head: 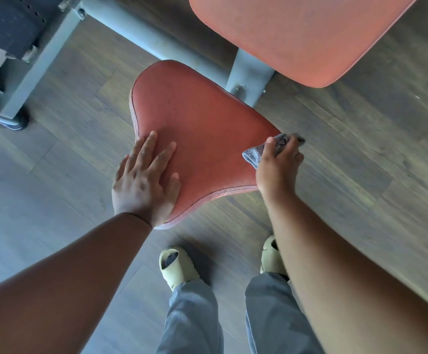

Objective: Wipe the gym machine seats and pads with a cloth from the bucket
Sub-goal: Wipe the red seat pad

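Observation:
A red heart-shaped machine seat (pixel 202 118) with dark stitching fills the middle of the head view. My left hand (pixel 145 180) lies flat on its near left part, fingers straight and spread. My right hand (pixel 279 166) grips a bunched grey cloth (pixel 271 148) at the seat's right edge. A larger red back pad (pixel 305 34) rises beyond the seat at the upper right. No bucket is in view.
Grey steel frame tubes (pixel 141 29) run behind the seat, with a post (pixel 248 72) under the pad. A black weight stack (pixel 5 24) stands at the top left. Dark wood-look floor (pixel 361 154) surrounds the seat. My feet in pale slides (pixel 178 264) stand just before it.

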Demonstrator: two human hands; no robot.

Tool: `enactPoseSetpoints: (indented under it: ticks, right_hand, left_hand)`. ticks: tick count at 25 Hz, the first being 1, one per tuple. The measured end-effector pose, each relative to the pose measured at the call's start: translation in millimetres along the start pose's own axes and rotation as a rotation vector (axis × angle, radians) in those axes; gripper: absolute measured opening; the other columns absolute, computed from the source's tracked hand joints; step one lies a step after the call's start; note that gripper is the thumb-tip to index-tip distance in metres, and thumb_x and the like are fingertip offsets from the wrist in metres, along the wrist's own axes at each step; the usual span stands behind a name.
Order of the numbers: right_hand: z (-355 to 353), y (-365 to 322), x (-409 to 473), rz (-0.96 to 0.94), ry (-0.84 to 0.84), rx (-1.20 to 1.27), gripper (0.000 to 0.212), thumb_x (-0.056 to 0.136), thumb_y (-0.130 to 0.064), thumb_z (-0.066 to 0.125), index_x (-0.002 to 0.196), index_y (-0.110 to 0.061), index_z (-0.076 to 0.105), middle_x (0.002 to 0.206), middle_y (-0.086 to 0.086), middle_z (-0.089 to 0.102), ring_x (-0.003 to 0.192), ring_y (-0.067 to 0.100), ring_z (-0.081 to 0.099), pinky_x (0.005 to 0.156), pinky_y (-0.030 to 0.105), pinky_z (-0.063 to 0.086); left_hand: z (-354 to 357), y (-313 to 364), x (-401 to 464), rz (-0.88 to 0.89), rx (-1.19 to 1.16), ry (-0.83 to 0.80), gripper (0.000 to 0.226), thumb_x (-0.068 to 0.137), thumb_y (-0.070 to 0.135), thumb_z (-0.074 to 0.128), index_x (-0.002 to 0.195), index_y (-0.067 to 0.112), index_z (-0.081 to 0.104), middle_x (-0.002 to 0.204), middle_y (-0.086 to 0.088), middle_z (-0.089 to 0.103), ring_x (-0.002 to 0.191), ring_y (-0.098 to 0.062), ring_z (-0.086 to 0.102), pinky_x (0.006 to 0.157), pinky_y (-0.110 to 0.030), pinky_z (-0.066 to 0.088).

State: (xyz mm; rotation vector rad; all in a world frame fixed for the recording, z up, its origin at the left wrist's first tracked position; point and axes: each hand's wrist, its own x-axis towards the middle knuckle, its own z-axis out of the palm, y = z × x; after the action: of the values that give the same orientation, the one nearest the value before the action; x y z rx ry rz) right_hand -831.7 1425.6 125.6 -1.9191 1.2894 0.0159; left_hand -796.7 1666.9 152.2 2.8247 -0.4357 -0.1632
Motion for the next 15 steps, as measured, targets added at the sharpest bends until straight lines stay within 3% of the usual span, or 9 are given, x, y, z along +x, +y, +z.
enactPoseSetpoints:
  ticks: [3, 6, 8, 11, 13, 15]
  right_hand:
    - [21, -2, -44, 0.006, 0.070, -0.034, 0.062, 0.104, -0.043, 0.040, 0.158, -0.020, 0.021, 0.163, 0.019, 0.010, 0.142, 0.039, 0.026, 0.110, 0.038, 0.025]
    - [40, 3, -80, -0.188, 0.019, -0.231, 0.059, 0.101, -0.049, 0.030, 0.156, -0.028, 0.027, 0.168, 0.010, 0.005, 0.152, 0.041, 0.002, 0.120, 0.057, 0.010]
    - [45, 8, -93, -0.402, -0.014, -0.345, 0.057, 0.099, -0.048, 0.030, 0.150, -0.027, 0.041, 0.165, 0.010, 0.019, 0.152, 0.041, 0.008, 0.121, 0.059, 0.006]
    - [39, 10, -87, -0.748, -0.070, -0.474, 0.052, 0.098, -0.043, 0.038, 0.146, -0.025, 0.049, 0.158, 0.011, 0.037, 0.148, 0.039, 0.025, 0.121, 0.051, 0.012]
    - [33, -5, -59, -0.861, -0.148, -0.568, 0.055, 0.098, -0.046, 0.040, 0.149, -0.028, 0.045, 0.159, 0.010, 0.037, 0.147, 0.037, 0.028, 0.122, 0.048, 0.015]
    - [43, -37, -23, -0.857, -0.231, -0.628, 0.059, 0.099, -0.051, 0.035, 0.154, -0.032, 0.033, 0.164, 0.007, 0.025, 0.151, 0.035, 0.020, 0.124, 0.046, 0.011]
  left_hand:
    - [1, 0, 0, 0.006, 0.006, -0.002, 0.059, 0.086, 0.044, 0.046, 0.145, 0.038, 0.047, 0.161, 0.002, 0.032, 0.149, -0.020, 0.027, 0.118, -0.047, 0.029]
    - [2, 0, -1, 0.020, -0.006, 0.019, 0.060, 0.085, 0.040, 0.046, 0.145, 0.037, 0.049, 0.160, 0.000, 0.034, 0.148, -0.020, 0.028, 0.117, -0.045, 0.030]
    - [2, -2, 0, 0.032, -0.019, 0.027, 0.061, 0.083, 0.036, 0.043, 0.144, 0.035, 0.050, 0.160, -0.001, 0.035, 0.148, -0.020, 0.029, 0.115, -0.046, 0.032]
    - [-1, -2, 0, 0.028, -0.027, 0.006, 0.061, 0.085, 0.037, 0.040, 0.145, 0.035, 0.049, 0.160, -0.001, 0.034, 0.149, -0.020, 0.028, 0.116, -0.047, 0.031]
    - [-4, 1, 0, 0.012, -0.033, -0.012, 0.060, 0.086, 0.040, 0.039, 0.146, 0.036, 0.048, 0.161, 0.000, 0.033, 0.149, -0.020, 0.027, 0.116, -0.048, 0.031]
    - [-6, 3, -1, -0.025, -0.015, -0.027, 0.061, 0.088, 0.046, 0.038, 0.148, 0.036, 0.044, 0.161, 0.002, 0.031, 0.150, -0.019, 0.025, 0.117, -0.046, 0.029]
